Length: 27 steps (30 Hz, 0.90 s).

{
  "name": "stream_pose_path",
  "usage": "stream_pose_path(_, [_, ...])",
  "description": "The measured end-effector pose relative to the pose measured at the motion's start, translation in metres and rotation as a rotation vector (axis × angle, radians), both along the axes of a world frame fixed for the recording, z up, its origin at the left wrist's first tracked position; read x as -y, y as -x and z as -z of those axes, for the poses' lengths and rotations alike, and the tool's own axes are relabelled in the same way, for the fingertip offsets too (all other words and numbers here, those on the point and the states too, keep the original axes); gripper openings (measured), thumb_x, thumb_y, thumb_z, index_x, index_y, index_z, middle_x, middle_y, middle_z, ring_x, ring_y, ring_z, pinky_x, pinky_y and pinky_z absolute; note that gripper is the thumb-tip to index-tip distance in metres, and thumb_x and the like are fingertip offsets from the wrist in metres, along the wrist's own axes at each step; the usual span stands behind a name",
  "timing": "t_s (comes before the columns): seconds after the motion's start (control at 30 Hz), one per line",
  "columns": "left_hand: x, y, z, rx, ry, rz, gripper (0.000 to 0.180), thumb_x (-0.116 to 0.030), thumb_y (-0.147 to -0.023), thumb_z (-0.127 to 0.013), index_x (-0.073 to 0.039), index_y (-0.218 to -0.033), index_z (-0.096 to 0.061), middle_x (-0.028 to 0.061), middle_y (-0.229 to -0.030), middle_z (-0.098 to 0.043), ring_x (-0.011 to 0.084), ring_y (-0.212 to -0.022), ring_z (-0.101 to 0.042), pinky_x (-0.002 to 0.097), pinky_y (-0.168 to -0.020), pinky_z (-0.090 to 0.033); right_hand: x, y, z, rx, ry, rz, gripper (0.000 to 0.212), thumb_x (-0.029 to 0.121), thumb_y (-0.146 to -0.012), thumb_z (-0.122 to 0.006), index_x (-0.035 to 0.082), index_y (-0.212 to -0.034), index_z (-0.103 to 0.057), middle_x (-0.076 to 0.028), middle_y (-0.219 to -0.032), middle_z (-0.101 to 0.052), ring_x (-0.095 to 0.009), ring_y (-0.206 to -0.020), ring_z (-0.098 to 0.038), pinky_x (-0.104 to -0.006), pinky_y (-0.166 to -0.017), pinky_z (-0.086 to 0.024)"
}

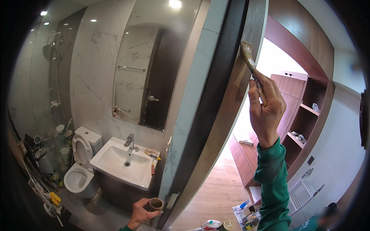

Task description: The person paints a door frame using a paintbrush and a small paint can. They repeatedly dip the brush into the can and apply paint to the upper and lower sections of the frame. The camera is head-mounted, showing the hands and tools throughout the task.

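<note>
Brush point(247, 54) bristles sit flat on the wooden door frame point(231, 100) high up, my right hand point(264, 106) clamped round its handle for reach, while my left hand point(142, 212) cups a small tin point(156, 203) low, closed around it, handy beside the sink point(123, 163).

1. There is a single view, taken from the person's head through a wide fisheye lens; straight edges bow toward the dark round rim.
2. It faces the edge of a wooden door frame point(231, 100), which runs up the middle of the picture, close to the lens.
3. Left of the door frame it looks down and into a bathroom, with the white sink point(123, 161) below and a mirror point(154, 65) above.
4. Right of the door frame it looks through to a room with wooden shelves point(304, 123), farther off.
5. The person's own arms enter from the lower edge, either side of the door frame's foot.
</note>
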<state>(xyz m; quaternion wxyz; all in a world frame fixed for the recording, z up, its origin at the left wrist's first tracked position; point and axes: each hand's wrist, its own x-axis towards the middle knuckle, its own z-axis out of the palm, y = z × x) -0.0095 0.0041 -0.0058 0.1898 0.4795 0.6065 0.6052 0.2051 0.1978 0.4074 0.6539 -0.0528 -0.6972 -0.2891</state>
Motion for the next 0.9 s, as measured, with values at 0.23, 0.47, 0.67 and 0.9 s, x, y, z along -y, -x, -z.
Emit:
stream_pose_path(0.23, [-0.002,0.001,0.002,-0.029,-0.003,0.012,0.050,-0.023,-0.064,-0.094,-0.001,-0.105,-0.078,0.0091,-0.096,-0.075,0.0164,-0.090,-0.071,0.0302,-0.084,-0.056,0.007,-0.004,0.024,0.022,0.078,0.008,0.025,0.010,-0.095,-0.069,-0.003,-0.116,-0.070,-0.019,-0.104,-0.072,-0.025,-0.086,-0.074,-0.0335,-0.075,-0.059])
stream_pose_path(0.47, [0.002,0.004,0.000,-0.038,-0.003,0.022,0.047,-0.022,-0.065,-0.094,-0.002,-0.104,-0.078,0.0083,-0.095,-0.074,0.0167,-0.089,-0.071,0.0305,-0.082,-0.055,0.016,-0.013,0.057,0.084,0.133,0.016,0.031,0.017,-0.095,-0.072,-0.003,-0.118,-0.068,-0.018,-0.107,-0.071,-0.026,-0.087,-0.074,-0.0333,-0.074,-0.059])
stream_pose_path(0.67, [0.002,0.005,-0.001,-0.084,0.018,0.028,0.047,-0.021,-0.065,-0.093,-0.003,-0.105,-0.077,0.0083,-0.095,-0.074,0.0171,-0.088,-0.070,0.0302,-0.081,-0.055,0.026,-0.017,0.087,0.143,0.179,0.004,0.034,0.011,-0.091,-0.072,-0.004,-0.122,-0.067,-0.020,-0.104,-0.069,-0.028,-0.084,-0.073,-0.0344,-0.073,-0.059])
stream_pose_path(0.9, [0.001,0.006,0.000,-0.109,-0.018,0.044,0.047,-0.021,-0.066,-0.094,-0.003,-0.106,-0.077,0.0078,-0.095,-0.074,0.0167,-0.087,-0.070,0.0298,-0.081,-0.055,0.031,-0.016,0.116,0.170,0.220,-0.022,0.038,0.000,-0.084,-0.073,-0.007,-0.121,-0.067,-0.021,-0.102,-0.069,-0.029,-0.079,-0.070,-0.0353,-0.070,-0.057])
